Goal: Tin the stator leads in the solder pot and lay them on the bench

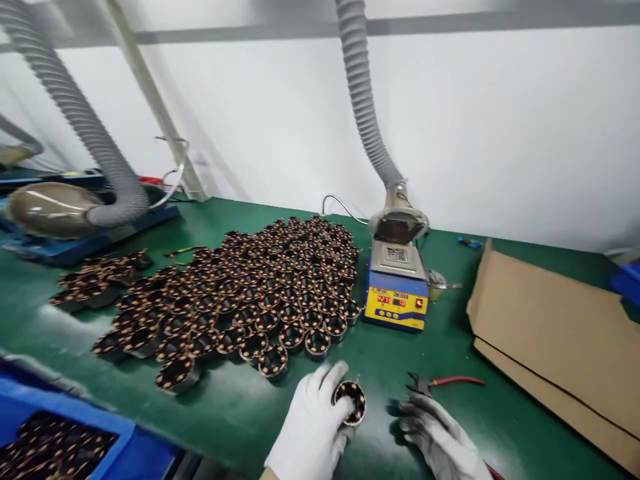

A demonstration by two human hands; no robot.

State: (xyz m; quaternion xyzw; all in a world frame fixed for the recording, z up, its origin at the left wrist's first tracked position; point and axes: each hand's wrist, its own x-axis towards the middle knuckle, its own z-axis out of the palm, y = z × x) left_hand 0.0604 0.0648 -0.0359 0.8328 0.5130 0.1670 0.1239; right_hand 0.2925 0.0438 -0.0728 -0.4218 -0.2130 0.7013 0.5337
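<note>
My left hand, in a white glove, holds a small round motor stator, a dark ring with copper-coloured windings inside. The thumb reaches into the ring and the fingers curve around its outside. My right hand, in a greyish worn glove, is over the cutting pliers, fingers stretched to the left with nothing seen between them. One red handle of the pliers shows above that hand, and another red piece shows below it; the part between is hidden. Many similar stators stand packed together on the green table beyond my left hand.
A blue and yellow heating unit with a lit display stands behind the pliers, under a grey extraction hose. Cardboard lies at right. A blue bin holding more parts is at lower left. Another hose hangs at left.
</note>
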